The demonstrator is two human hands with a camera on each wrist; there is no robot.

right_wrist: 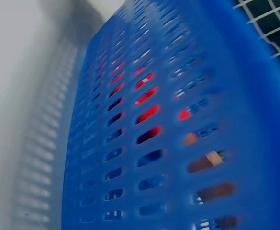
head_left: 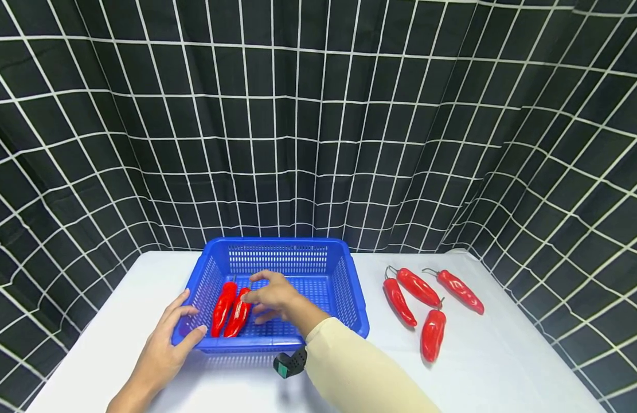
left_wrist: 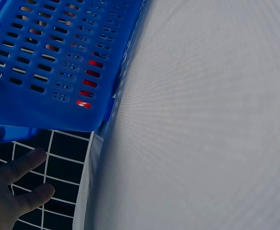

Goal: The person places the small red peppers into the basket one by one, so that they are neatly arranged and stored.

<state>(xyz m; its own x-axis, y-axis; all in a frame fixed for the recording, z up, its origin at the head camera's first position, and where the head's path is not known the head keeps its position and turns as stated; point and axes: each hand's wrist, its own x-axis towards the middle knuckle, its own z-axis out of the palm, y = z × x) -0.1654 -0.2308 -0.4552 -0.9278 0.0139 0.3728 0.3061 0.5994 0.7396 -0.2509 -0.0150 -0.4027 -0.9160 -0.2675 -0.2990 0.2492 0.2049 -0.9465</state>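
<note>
A blue plastic basket (head_left: 277, 342) with slotted walls stands on the white table. Inside, on its left side, two red chili peppers lie side by side: one against the left wall (head_left: 223, 308), the other (head_left: 239, 315) just right of it. My right hand (head_left: 274, 295) reaches over the front rim, fingers spread and loosely bent, its fingertips right at the second pepper. In the right wrist view the basket wall (right_wrist: 178, 139) hides most of that hand. At the basket's front left corner is my left hand (head_left: 165, 341), fingers apart, thumb at the rim.
To the right of the basket, several red chili peppers (head_left: 418, 288) with curved stems lie on the white tabletop (head_left: 380, 378). A black cloth (head_left: 308, 143) with a white grid hangs behind the table and along both sides. A dark band with a green face (head_left: 283, 370) sits below my right wrist.
</note>
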